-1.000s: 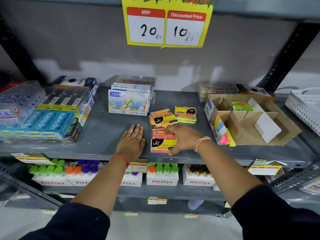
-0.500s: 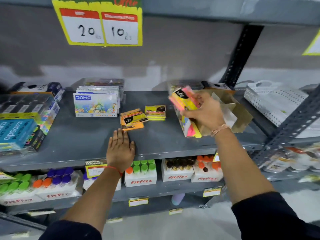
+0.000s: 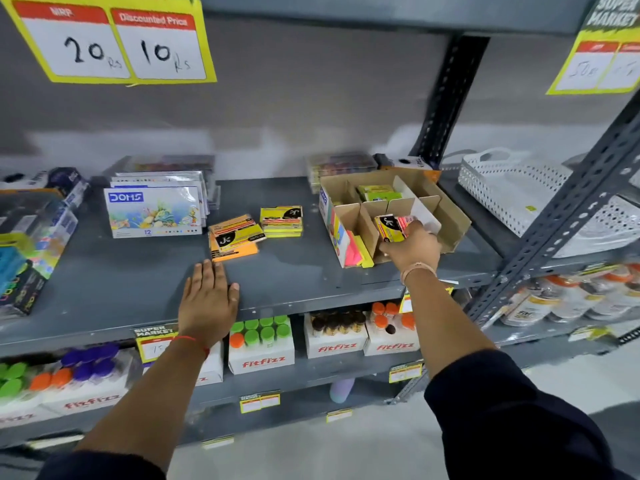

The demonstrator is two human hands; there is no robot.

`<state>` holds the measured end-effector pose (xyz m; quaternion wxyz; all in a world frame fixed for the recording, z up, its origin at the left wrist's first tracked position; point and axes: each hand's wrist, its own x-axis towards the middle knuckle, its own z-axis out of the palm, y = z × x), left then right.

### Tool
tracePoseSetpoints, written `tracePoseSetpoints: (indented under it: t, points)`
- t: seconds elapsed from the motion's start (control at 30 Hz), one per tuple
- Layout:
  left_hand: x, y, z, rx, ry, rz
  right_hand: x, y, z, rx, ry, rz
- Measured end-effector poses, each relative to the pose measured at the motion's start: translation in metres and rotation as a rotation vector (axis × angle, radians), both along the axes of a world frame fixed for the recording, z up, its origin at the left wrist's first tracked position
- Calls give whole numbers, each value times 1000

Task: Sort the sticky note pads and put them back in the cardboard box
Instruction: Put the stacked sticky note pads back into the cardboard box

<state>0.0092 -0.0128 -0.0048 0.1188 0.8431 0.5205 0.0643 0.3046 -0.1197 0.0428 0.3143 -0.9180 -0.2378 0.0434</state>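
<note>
A divided cardboard box stands on the grey shelf at the right. My right hand holds a pink and yellow sticky note pad upright inside the box's front middle compartment. A green pad lies in a rear compartment. Left of the box, a loose pile of orange and yellow pads and a neat yellow stack of pads rest on the shelf. My left hand lies flat, palm down, near the shelf's front edge, holding nothing.
DOMS colour boxes stand behind the pads. Pen and pencil packs crowd the shelf's left end. A white perforated basket sits right of a steel upright. Fitfizz bottle cartons fill the shelf below.
My right hand took the pink and yellow pad from the shelf front, carried it right and lowered it into the box. The view swung right. My left hand stayed flat.
</note>
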Motion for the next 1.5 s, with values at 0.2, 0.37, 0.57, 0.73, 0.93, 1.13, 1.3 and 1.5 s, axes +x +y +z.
tracePoseSetpoints:
  t: [0.2, 0.37, 0.57, 0.73, 0.93, 1.13, 1.3, 1.5]
  points:
    - [0, -1, 2, -11, 19, -5, -3, 7, -13, -72, -21, -10]
    - [-1, -1, 2, -14, 38, -10, -5, 8, -18, -58, 6, -19]
    - [-1, -1, 3, -11, 28, -17, -8, 6, -13, 29, 97, 19]
    - [-1, -2, 5, -14, 43, -19, -11, -2, -3, 44, 113, 64]
    - [-7, 3, 6, -37, 30, -46, -35, 19, 38, 340, -393, 69]
    - [-23, 10, -3, 48, -39, -23, -106, 96, 43, 66, -523, 862]
    - [-21, 12, -5, 39, -39, -18, -132, 140, 12, -469, -378, 1103]
    - [-21, 12, -9, 71, -36, -24, -147, 149, -12, -456, -501, 1093]
